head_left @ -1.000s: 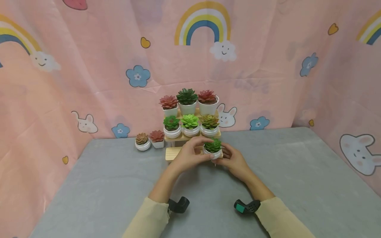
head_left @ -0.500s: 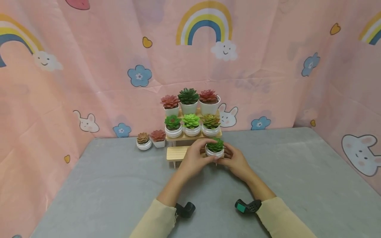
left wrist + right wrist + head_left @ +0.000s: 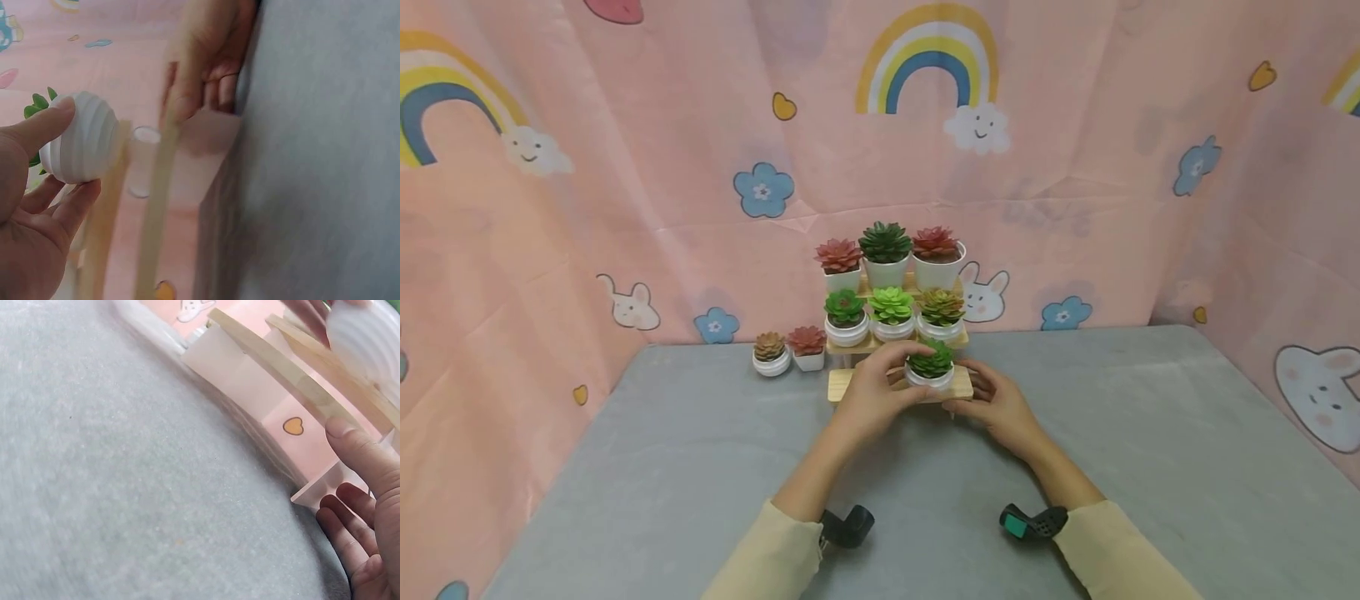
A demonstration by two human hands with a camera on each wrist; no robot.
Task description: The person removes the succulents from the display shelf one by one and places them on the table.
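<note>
A small green succulent in a ribbed white pot (image 3: pixel 930 382) is pinched by my left hand (image 3: pixel 871 396), thumb on one side and fingers on the other. In the left wrist view, a gap shows between this pot (image 3: pixel 87 140) and the lowest board of the tiered wooden plant stand (image 3: pixel 841 386). My right hand (image 3: pixel 1006 417) holds the right end of that board. Its thumb (image 3: pixel 350 440) presses the board's front edge, and its fingers curl under beside the clear support (image 3: pixel 322 484).
Three potted succulents stand on the top tier, including a dark green one (image 3: pixel 886 243). Three more fill the middle tier around a bright green one (image 3: pixel 892 307). Left of the stand, a brown succulent (image 3: pixel 771 347) and a red one (image 3: pixel 807 342) sit on the grey table (image 3: pixel 700 467).
The green succulent has moved left along the lowest board in my left hand, away from the board's right end. My right hand stays at that end, now apart from the pot.
</note>
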